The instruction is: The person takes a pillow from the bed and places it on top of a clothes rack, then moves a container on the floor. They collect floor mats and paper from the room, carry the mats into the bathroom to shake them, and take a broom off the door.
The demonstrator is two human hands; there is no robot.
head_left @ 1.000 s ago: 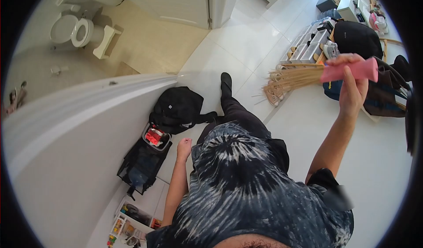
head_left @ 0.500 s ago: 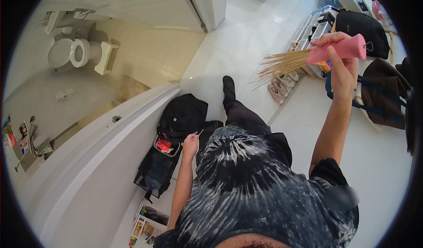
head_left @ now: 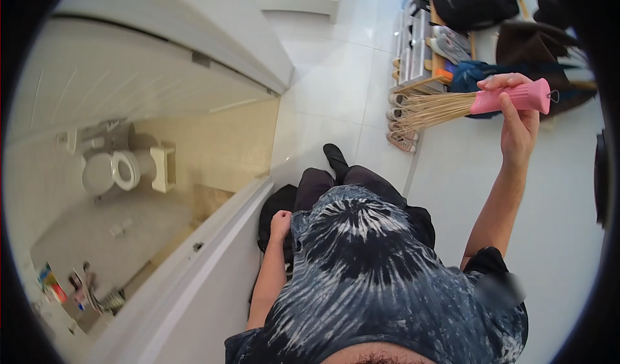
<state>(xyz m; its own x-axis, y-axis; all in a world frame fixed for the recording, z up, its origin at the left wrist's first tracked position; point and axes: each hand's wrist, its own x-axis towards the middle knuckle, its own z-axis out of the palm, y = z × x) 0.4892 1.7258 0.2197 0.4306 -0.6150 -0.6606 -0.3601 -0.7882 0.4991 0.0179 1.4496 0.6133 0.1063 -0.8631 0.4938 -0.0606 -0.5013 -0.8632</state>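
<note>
A short stick broom [head_left: 445,109] with a pink ribbed handle and a wire loop at its end is held out to the right. My right hand [head_left: 519,131] is wrapped around the handle, and the thin tan bristles point left. Down by my left thigh hangs my left hand [head_left: 280,226], its fingers curled closed beside a black bag [head_left: 271,204]. Whatever those fingers may hold is hidden.
To my left a white door frame [head_left: 236,212] opens onto a bathroom with a toilet [head_left: 124,170] and a small white stool [head_left: 164,168]. Ahead on the right stand a shoe rack [head_left: 416,47], pink sneakers [head_left: 402,142] and a black backpack [head_left: 475,2].
I have moved forward past the bathroom doorway, and the black bag is now mostly hidden by my body. The broom stays in my right hand, slightly lower and further right in view.
</note>
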